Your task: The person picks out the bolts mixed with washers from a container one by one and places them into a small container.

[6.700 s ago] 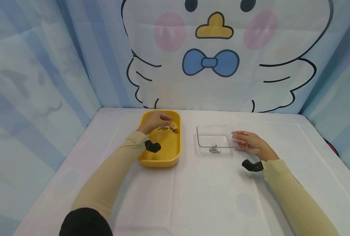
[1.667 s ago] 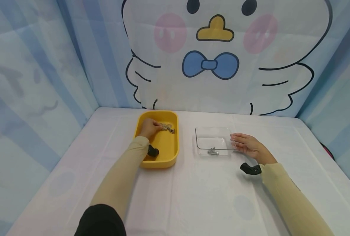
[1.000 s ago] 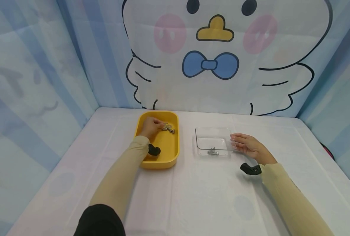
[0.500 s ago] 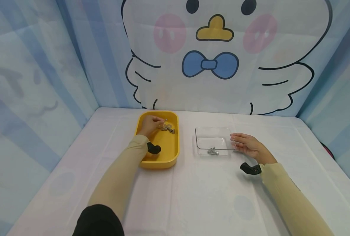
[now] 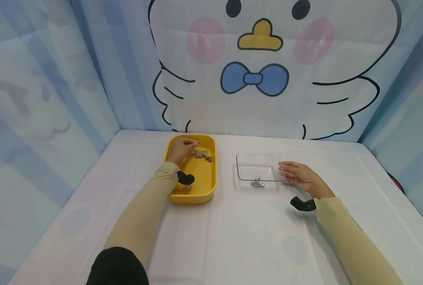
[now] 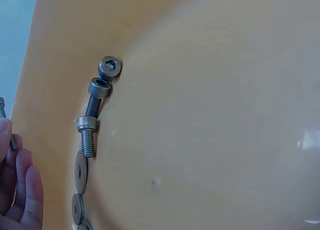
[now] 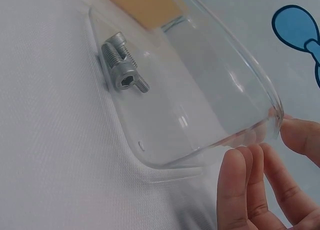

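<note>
In the head view my left hand is raised over the far part of a yellow tray, pinching a small socket head bolt between thumb and fingertips. Below its fingertips, on the tray floor, lie further socket head bolts and several flat washers in a line. My right hand rests its fairly straight fingers against the right wall of a clear plastic box. Inside that box a few silvery bolts lie bunched at the near side.
Tray and box stand side by side on a white-covered table, with a gap between them. Patterned cloth closes off the back and both sides. A black wrist device on the left arm hangs over the tray.
My left hand was down among the tray's hardware and has risen slightly towards the back, lifting one bolt; the washers beneath now show. My right hand stays at the box.
</note>
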A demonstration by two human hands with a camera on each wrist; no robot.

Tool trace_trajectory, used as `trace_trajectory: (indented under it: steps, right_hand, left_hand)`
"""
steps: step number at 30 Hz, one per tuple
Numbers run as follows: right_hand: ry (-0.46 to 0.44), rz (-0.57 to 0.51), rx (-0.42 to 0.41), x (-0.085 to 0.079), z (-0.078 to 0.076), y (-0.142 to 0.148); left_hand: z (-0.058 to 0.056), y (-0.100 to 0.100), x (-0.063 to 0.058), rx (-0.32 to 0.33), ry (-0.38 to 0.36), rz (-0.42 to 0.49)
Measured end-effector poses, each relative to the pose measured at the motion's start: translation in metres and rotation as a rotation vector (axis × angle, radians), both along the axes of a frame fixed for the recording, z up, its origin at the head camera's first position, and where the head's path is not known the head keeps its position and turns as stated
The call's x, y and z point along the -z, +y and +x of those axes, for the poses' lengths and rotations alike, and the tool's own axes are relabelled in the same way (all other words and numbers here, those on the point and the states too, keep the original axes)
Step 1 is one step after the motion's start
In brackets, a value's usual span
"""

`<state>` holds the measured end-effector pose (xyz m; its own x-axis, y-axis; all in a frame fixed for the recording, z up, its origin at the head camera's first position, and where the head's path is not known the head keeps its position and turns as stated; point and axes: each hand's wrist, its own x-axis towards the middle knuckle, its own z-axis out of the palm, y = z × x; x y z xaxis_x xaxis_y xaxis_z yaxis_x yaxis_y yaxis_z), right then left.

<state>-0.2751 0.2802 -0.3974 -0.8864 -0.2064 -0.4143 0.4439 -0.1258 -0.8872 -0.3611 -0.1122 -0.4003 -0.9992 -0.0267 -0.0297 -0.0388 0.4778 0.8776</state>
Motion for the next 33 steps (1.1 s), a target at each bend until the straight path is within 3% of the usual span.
trace_trajectory:
  steps: [6,15,23,33]
  right_hand:
    - [0.005,0.009,0.000,0.000,0.000,-0.001]
    - [-0.001,0.005,-0.002,0.001,0.000,0.000]
    - [-0.001,0.010,-0.007,0.002,0.000,0.000]
    - [-0.021,0.051,-0.008,-0.001,0.001,0.000]
  left_hand:
    - [0.001,0.000,-0.004,0.002,0.011,0.046]
    - [0.005,0.001,-0.014,0.054,0.060,0.117]
    - [0.010,0.005,-0.022,0.100,0.075,0.236]
    - [0.013,0.007,-0.029,0.139,0.110,0.294]
